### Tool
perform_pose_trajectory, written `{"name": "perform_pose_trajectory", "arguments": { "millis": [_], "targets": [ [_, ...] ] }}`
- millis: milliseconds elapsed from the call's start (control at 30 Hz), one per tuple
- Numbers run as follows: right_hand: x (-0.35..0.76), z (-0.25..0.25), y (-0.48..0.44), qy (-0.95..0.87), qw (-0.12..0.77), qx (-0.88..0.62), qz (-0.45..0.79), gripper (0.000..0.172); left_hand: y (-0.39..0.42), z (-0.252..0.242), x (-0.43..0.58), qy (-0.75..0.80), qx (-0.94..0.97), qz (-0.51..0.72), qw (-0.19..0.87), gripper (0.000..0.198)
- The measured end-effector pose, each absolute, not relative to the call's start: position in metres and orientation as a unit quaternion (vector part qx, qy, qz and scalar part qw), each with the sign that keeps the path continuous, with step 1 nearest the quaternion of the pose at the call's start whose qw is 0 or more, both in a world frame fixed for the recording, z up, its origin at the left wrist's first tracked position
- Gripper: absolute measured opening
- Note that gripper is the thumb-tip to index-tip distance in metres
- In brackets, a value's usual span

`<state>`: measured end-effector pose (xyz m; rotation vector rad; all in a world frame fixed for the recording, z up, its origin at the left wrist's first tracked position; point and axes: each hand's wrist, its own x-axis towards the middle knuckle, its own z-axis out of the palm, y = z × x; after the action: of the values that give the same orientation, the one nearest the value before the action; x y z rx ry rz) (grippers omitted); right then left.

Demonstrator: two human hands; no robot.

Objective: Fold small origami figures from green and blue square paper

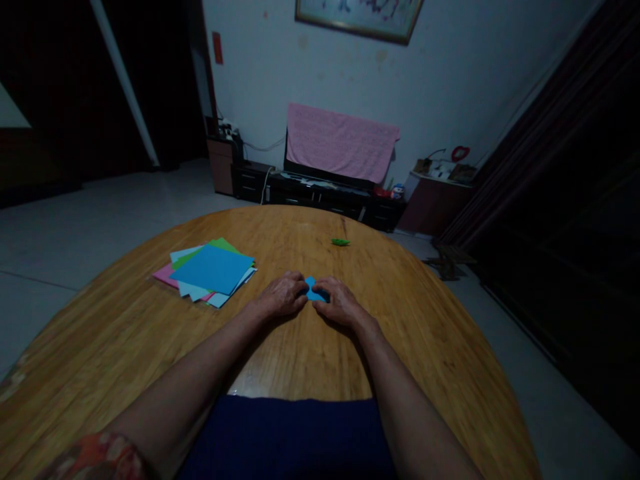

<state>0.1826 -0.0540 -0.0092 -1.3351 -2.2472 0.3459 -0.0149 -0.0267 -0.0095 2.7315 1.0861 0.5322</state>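
Observation:
A small folded piece of blue paper (pixel 313 291) lies on the round wooden table (pixel 125 340), mostly covered by my hands. My left hand (pixel 285 294) is curled, its fingertips pinching the paper's left side. My right hand (pixel 338 301) grips the right side with bent fingers. Both hands rest on the tabletop close together. A stack of coloured paper sheets (pixel 207 272), blue on top with green, pink and pale blue beneath, lies to the left of my left hand.
A small green folded paper figure (pixel 341 242) sits farther back on the table. Beyond the table stand a low dark cabinet with a screen under a pink cloth (pixel 341 141), and a side table (pixel 440 180) at the right.

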Motion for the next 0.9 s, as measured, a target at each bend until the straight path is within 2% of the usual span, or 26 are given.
{"name": "perform_pose_trajectory", "arguments": {
  "millis": [167,333,900],
  "targets": [
    [0.185,-0.005,-0.054,-0.838,0.244,-0.468,0.136,0.028,-0.023,-0.009,-0.017,0.357,0.919,0.153,0.064,0.027],
    [0.188,-0.010,-0.052,-0.842,0.245,-0.461,0.133,0.025,-0.020,-0.007,-0.025,0.323,0.928,0.156,0.097,0.029],
    [0.188,-0.012,-0.050,-0.844,0.237,-0.464,0.124,0.038,-0.014,-0.009,-0.023,0.322,0.928,0.162,0.093,0.025]
  ]
}}
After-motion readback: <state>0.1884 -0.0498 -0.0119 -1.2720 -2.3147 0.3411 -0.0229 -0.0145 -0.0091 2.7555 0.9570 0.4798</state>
